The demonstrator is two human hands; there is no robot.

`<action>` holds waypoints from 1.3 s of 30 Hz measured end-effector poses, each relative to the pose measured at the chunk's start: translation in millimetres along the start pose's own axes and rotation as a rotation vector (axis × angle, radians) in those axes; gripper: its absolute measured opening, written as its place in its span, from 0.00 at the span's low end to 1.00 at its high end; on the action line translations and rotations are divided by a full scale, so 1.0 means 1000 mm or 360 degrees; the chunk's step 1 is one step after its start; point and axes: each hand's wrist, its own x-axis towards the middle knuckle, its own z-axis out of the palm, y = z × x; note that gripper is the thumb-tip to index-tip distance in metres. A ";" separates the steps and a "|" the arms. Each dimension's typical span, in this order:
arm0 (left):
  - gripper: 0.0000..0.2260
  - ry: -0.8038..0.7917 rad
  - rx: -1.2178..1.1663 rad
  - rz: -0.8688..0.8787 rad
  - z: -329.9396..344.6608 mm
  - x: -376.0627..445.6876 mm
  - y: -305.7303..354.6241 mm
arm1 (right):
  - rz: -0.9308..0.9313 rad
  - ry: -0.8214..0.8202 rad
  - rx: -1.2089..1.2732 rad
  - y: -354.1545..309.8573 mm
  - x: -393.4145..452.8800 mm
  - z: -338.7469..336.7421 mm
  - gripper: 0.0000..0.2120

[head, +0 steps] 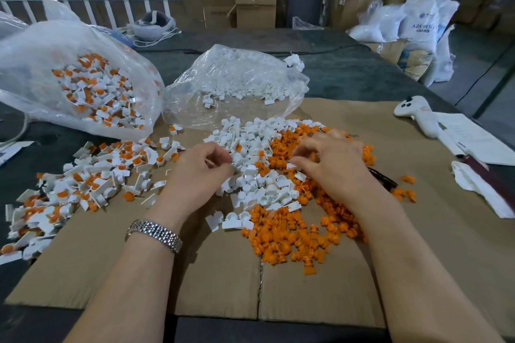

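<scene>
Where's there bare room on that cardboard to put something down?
Bare cardboard lies along the near edge below the orange pile, and right of it toward the white controller. Crowded: the white pieces mid-sheet and assembled pieces at left.

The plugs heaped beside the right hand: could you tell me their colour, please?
The plugs are orange; the head view shows it best.

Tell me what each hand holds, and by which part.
Cannot be told: the left hand and right hand curl their fingertips into the white pieces, hiding any pinched piece.
</scene>
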 end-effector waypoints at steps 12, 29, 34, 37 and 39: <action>0.06 -0.0242 0.0467 0.0211 0.002 0.002 -0.005 | 0.0029 -0.0117 -0.0228 -0.024 0.005 0.026 0.15; 0.06 -0.0221 -0.1316 -0.0359 -0.001 -0.001 0.008 | 0.0039 0.0012 -0.0109 -0.017 0.006 0.020 0.14; 0.08 -0.0396 -0.1784 -0.0409 -0.001 0.002 0.006 | 0.0001 0.0182 0.0693 -0.019 0.001 0.011 0.05; 0.09 -0.0475 -0.1821 -0.0377 0.000 0.001 0.005 | -0.0030 0.0071 0.1276 -0.021 -0.003 0.006 0.05; 0.10 -0.0526 -0.1779 -0.0366 0.001 0.000 0.006 | -0.0115 -0.0013 0.1595 -0.021 -0.004 0.003 0.04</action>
